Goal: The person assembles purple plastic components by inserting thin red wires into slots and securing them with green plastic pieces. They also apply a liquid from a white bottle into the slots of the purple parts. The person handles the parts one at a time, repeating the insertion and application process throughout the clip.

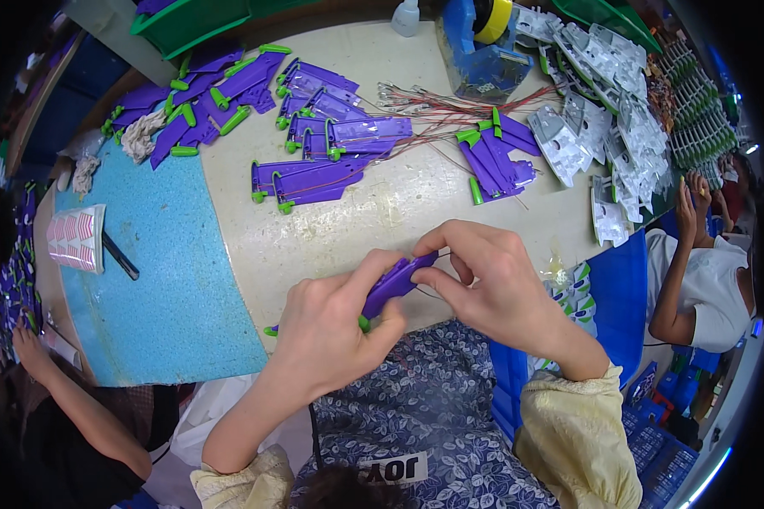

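Between my two hands, just over the table's near edge, is a purple plastic part (388,289) with green ends. My left hand (327,329) grips its body, thumb and fingers wrapped round it. At the part's right end, my right hand (494,284) pinches with thumb and forefinger. A thin dark wire shows below those fingertips; whether they hold the wire or the part's edge is hidden. Beyond my hands lie rows of similar purple parts (348,136) with green ends and thin wires. A smaller purple stack (494,161) sits to their right.
Red wires (450,110) fan across the table toward a blue tape dispenser (484,51). Grey-white plastic shells (620,127) are heaped at right. More purple parts (199,102) and a cloth (142,136) lie at far left. A black pen (120,256) rests on the blue mat (161,288). Co-workers sit on both sides.
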A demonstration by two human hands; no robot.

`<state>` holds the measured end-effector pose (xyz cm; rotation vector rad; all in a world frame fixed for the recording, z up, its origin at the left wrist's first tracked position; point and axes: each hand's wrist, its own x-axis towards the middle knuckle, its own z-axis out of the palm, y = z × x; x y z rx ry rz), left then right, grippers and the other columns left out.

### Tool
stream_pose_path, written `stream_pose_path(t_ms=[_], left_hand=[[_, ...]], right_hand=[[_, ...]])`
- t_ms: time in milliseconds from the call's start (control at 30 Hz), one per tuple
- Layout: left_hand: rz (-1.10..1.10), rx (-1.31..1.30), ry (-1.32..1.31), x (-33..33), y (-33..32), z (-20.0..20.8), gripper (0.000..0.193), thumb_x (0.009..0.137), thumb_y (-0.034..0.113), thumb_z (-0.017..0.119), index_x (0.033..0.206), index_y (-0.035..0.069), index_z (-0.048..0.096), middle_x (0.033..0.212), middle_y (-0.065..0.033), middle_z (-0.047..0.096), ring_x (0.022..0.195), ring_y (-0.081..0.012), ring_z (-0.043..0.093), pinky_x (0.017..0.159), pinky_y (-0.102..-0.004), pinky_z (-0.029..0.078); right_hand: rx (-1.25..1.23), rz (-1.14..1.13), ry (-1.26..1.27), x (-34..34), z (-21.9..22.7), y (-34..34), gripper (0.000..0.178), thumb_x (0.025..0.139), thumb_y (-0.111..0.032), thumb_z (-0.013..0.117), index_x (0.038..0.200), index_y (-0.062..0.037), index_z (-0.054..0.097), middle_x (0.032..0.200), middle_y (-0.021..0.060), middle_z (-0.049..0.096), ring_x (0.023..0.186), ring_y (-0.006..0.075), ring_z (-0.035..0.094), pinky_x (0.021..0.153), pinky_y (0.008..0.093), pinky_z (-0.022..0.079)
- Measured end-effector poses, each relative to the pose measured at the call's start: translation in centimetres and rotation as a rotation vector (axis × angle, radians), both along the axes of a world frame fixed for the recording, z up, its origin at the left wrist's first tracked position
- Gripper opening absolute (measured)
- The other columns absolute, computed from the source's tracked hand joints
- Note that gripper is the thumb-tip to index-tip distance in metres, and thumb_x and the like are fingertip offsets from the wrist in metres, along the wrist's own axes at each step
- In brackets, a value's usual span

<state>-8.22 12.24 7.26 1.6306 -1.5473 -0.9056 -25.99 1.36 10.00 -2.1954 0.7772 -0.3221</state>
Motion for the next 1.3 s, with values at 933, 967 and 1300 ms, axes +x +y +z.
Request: stream_pose_path(t_ms=[933, 967, 1300], left_hand=[[0.22, 0.639, 1.14, 3.7, 0.7, 0.8, 0.027, 0.097, 0.025, 0.065, 0.097, -0.002, 0.063, 0.066, -0.0137, 0.066, 0.045, -0.017, 0.06, 0.044, -0.0271, 0.047], [0.214, 0.649, 1.156, 3.7, 0.7, 0.5, 0.026, 0.097, 0.024, 0.066, 0.098, -0.002, 0.064, 0.068, -0.0127, 0.067, 0.047, -0.016, 0.061, 0.045, -0.0266, 0.048], [0.024, 0.162, -0.135, 3.6, 1.9, 0.8, 0.02, 0.092, 0.019, 0.073, 0.096, 0.0, 0.069, 0.073, -0.0098, 0.068, 0.061, -0.0202, 0.068, 0.056, -0.0356, 0.049]], right_hand=[[-0.049, -0.192, -0.303, 0.9, -0.5, -1.9, 0.007, 0.079, 0.0, 0.079, 0.081, -0.0011, 0.073, 0.062, 0.0052, 0.049, 0.053, 0.0151, 0.048, 0.05, 0.0325, 0.035], [-0.034, -0.04, -0.35, 1.0, -0.3, -0.9, 0.007, 0.079, -0.001, 0.08, 0.081, -0.0008, 0.074, 0.063, 0.0047, 0.051, 0.054, 0.0144, 0.048, 0.05, 0.0317, 0.035], [-0.551, 0.005, -0.13, 5.5, -6.2, -9.3, 0.06, 0.074, -0.017, 0.083, 0.128, -0.0007, 0.062, 0.107, 0.0149, 0.066, 0.111, 0.0301, 0.058, 0.096, 0.0441, 0.042]])
